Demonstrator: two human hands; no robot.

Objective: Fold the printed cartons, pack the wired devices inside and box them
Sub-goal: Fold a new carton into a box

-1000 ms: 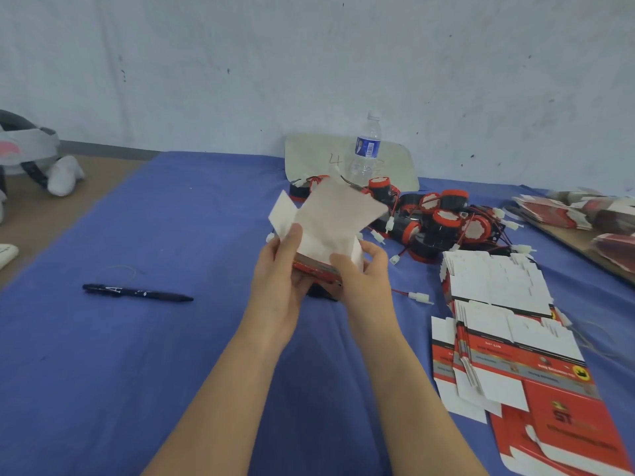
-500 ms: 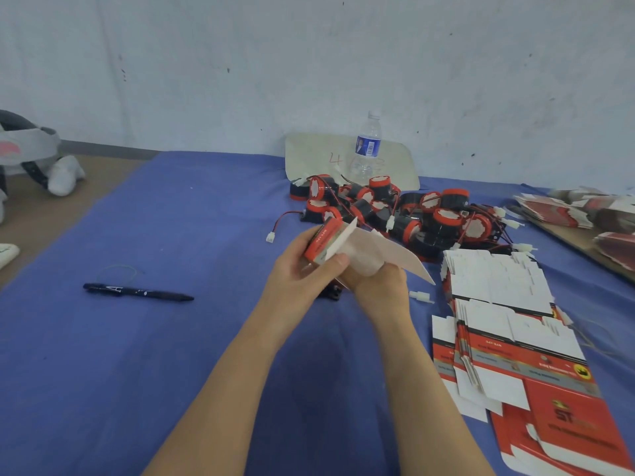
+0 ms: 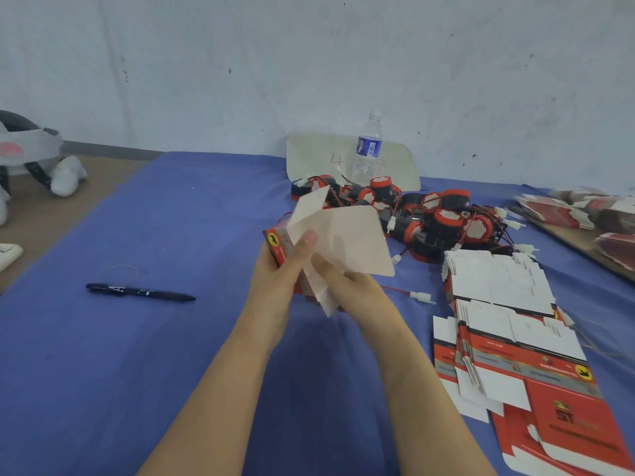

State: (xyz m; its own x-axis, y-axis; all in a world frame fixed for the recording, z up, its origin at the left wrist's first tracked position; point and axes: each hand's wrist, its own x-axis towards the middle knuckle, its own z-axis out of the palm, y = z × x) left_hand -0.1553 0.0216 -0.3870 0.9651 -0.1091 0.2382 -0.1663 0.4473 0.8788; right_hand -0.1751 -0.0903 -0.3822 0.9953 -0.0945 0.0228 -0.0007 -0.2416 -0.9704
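Cardboard, thin and printed: the carton [image 3: 347,242] sits between both grips, likely light, springy, easily creased. The left grip [image 3: 280,274] pinches its red side, thumb on white flap; the right grip [image 3: 355,290] clasps the lower flaps. Hold near scored folds, not loose edges.

A small packing workshop: a blue-covered surface [image 3: 171,338] against a scuffed bare wall [image 3: 309,63], piled with flat printed cartons [image 3: 498,304] and red wired devices [image 3: 446,221].
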